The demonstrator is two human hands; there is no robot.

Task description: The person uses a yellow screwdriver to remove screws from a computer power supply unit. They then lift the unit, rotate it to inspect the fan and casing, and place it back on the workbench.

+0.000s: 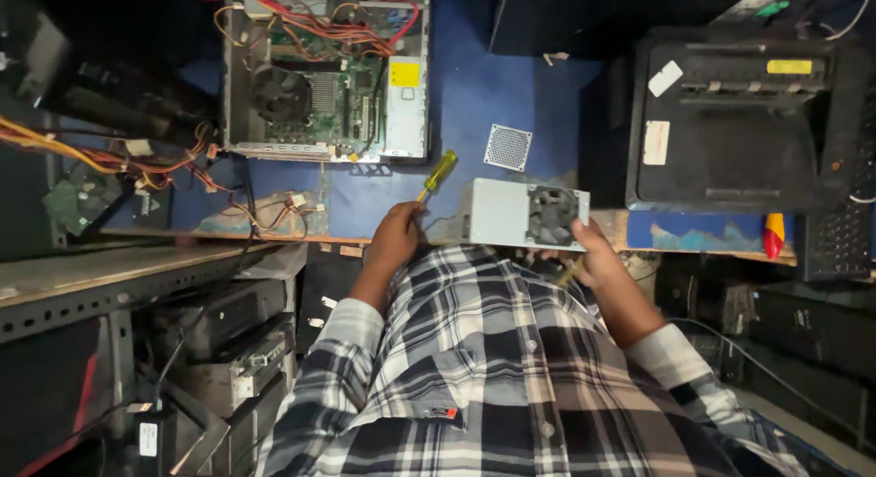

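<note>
Blue bench [511, 94]: open computer case [327, 71] holds motherboard [333, 98], fan [279, 92], wires [315, 30]

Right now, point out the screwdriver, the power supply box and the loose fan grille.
screwdriver [441, 171], head view, on its yellow handle.
power supply box [497, 212], head view, on its bare grey face left of the fan.
loose fan grille [507, 147], head view, on its mesh centre.

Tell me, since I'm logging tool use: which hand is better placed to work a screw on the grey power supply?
Probably the left hand: it grips the yellow-handled screwdriver beside the power supply, while the right hand holds its fan end.
</note>
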